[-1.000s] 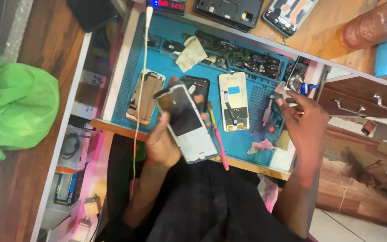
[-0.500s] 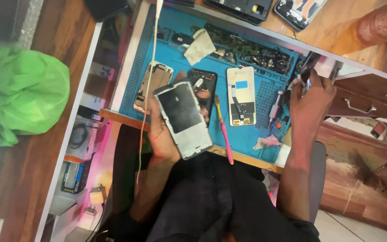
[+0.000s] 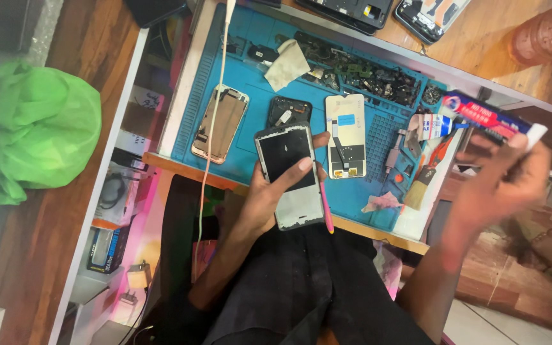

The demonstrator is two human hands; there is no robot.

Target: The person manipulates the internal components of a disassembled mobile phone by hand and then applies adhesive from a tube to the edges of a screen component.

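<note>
Two hands, two jobs: my left hand (image 3: 269, 198) wraps its fingers (image 3: 303, 165) around a phone (image 3: 290, 174), screen up, above the near edge of the blue work mat (image 3: 250, 96); my right hand (image 3: 499, 185), blurred, grasps a red-and-blue glue tube (image 3: 490, 118) off the mat's right side. A pink pry tool (image 3: 324, 207) lies just beside the phone. Judged from here, holding the phone level and steadying the tube before touching anything would serve best.
</note>
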